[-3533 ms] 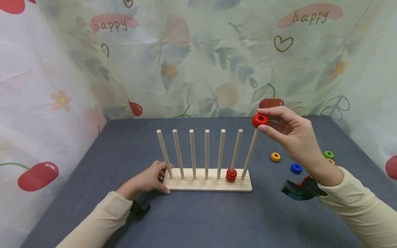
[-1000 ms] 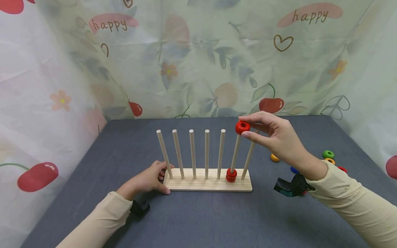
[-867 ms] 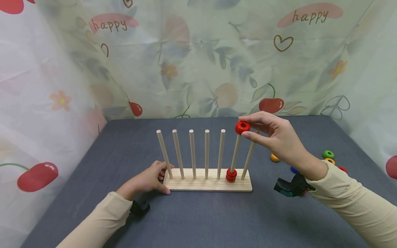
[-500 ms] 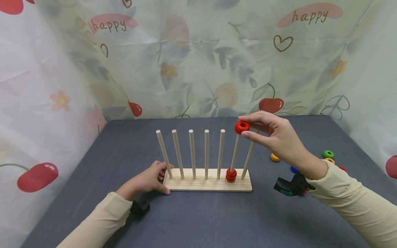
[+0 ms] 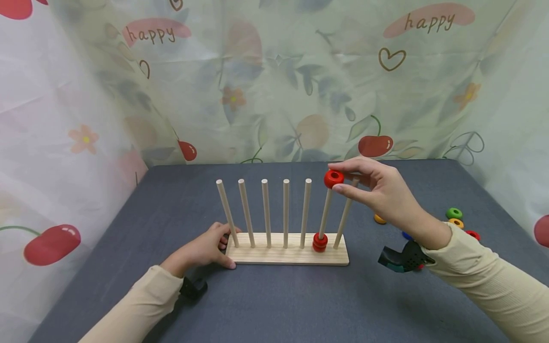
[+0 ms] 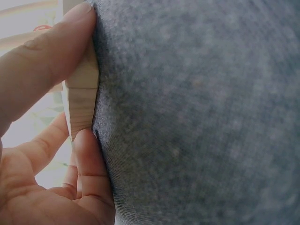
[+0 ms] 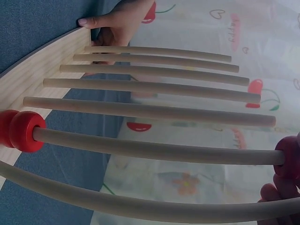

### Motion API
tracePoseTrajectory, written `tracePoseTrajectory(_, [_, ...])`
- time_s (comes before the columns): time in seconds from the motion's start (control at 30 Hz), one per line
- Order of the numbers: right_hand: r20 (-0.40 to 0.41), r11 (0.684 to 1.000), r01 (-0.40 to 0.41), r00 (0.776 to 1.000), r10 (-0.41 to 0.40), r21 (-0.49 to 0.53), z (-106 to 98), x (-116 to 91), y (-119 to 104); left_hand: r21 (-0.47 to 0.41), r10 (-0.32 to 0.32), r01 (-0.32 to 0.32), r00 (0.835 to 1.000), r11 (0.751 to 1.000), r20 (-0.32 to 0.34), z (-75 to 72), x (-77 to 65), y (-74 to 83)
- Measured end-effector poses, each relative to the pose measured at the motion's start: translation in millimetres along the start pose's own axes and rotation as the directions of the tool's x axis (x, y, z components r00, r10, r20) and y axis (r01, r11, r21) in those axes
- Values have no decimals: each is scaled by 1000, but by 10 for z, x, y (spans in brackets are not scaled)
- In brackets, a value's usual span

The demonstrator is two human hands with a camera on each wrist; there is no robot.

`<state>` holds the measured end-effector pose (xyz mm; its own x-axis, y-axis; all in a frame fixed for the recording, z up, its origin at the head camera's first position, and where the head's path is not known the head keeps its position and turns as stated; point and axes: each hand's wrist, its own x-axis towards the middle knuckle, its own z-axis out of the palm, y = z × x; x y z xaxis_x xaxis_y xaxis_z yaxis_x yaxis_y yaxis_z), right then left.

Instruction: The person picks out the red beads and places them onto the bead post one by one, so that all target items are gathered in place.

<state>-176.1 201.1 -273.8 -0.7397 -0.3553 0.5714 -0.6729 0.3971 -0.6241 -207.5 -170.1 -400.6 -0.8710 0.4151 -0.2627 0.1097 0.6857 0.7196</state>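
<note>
My left hand (image 5: 205, 247) grips the left end of a pale wooden base (image 5: 274, 257), thumb at the front and fingers behind. A row of upright wooden pegs (image 5: 286, 214) rises from it. Two red rings (image 5: 319, 242) sit stacked at the foot of the second peg from the right. At that same peg's top, my right hand (image 5: 381, 188) pinches another red ring (image 5: 333, 178) between thumb and fingers. In the right wrist view the peg's tip meets this held ring (image 7: 288, 157); how far it enters the hole is hidden.
Right of the rack lie loose rings on the dark table (image 5: 274, 305): a green ring (image 5: 454, 213), a yellow ring (image 5: 455, 222), a red ring (image 5: 473, 235) and others partly hidden by my right arm. A printed curtain (image 5: 279, 95) hangs behind.
From the rightmost peg's top, my right hand has moved left with the red ring to the second peg from the right, and lowered slightly just now. The left hand has stayed put.
</note>
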Motion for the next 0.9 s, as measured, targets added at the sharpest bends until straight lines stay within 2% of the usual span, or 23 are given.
tracePoseTrajectory(0.9, [13, 998, 49, 999, -49, 35, 23, -11, 70, 2, -6, 7, 1000, 1000, -11, 7, 1, 2])
